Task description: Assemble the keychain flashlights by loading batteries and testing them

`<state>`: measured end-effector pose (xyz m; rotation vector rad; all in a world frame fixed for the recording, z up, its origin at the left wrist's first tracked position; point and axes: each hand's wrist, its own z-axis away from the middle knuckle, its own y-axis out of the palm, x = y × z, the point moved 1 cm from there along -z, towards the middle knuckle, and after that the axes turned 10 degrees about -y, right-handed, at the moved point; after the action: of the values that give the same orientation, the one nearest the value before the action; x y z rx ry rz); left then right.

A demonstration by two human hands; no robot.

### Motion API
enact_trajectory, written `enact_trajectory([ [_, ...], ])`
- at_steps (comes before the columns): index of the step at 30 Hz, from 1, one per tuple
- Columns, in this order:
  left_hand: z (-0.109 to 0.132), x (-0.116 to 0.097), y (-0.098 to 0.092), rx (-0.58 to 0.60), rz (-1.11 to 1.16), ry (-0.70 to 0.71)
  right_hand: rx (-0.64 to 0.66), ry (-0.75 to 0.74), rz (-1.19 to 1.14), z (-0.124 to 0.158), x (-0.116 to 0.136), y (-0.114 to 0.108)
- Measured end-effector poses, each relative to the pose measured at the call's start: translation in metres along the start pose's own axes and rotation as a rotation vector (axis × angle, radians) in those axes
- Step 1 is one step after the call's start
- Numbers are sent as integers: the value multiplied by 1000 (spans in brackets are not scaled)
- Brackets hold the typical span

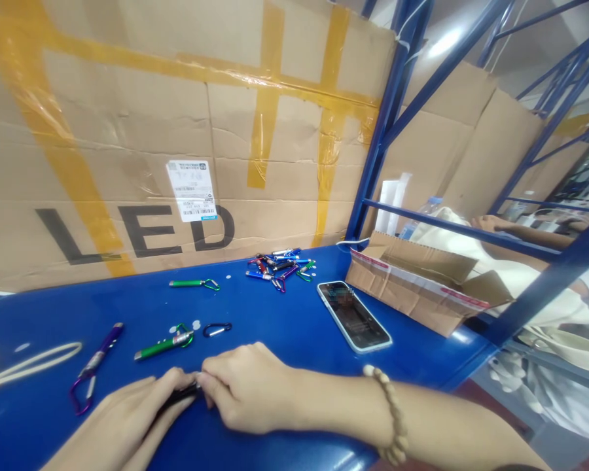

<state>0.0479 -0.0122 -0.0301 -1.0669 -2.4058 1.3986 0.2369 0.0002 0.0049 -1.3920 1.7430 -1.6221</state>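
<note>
My left hand (127,418) and my right hand (248,386) meet at the near edge of the blue table (285,320). Both are closed around a small dark keychain flashlight (179,394), the left gripping its body, the right pinching its end. A beaded bracelet (390,418) is on my right wrist. Just beyond the hands lie a green flashlight with a carabiner (164,345), a loose black carabiner (216,329), and a purple flashlight (95,366) to the left.
Another green flashlight (194,283) and a pile of several coloured flashlights (279,265) lie farther back. A phone (353,316) lies beside an open cardboard box (417,284). A large "LED" carton (177,131) stands behind. Blue racking (387,124) is right; another person's arm (515,230) beyond.
</note>
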Motion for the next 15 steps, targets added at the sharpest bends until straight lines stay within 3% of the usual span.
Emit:
enact_trajectory([
  [4,2,1,4,135,18,-171,-15,34,13,1,1,-2],
  [7,7,4,6,123,-19,-220,-46,44,19,1,0,-3],
  [15,26,29,14,42,-159,-101,-22,26,44,0,1,0],
])
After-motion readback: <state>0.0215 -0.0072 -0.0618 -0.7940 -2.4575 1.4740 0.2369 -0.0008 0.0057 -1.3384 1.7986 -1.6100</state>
